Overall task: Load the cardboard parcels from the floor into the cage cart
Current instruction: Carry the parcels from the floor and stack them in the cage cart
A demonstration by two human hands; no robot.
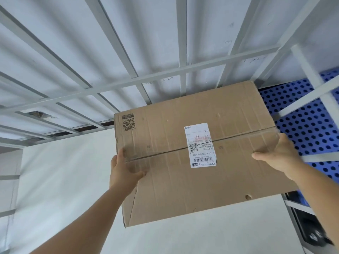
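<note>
Parcel (200,153) before cage bars (181,70)

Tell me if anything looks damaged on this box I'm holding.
Yes. The cardboard parcel has a tear running up from its near left corner, and the white shipping label is split along the top seam. A small puncture sits near the right edge.

A large, flat, brown cardboard parcel (198,153) is held up between two bare hands, its taped seam and white shipping label (200,145) facing the person. The left hand (124,168) grips the parcel's left edge, thumb on top; the right hand (277,154) clasps its right edge. Behind the parcel stand the grey metal bars of the cage cart (165,76); to the parcel's right lies a blue perforated plastic panel (308,125).
</note>
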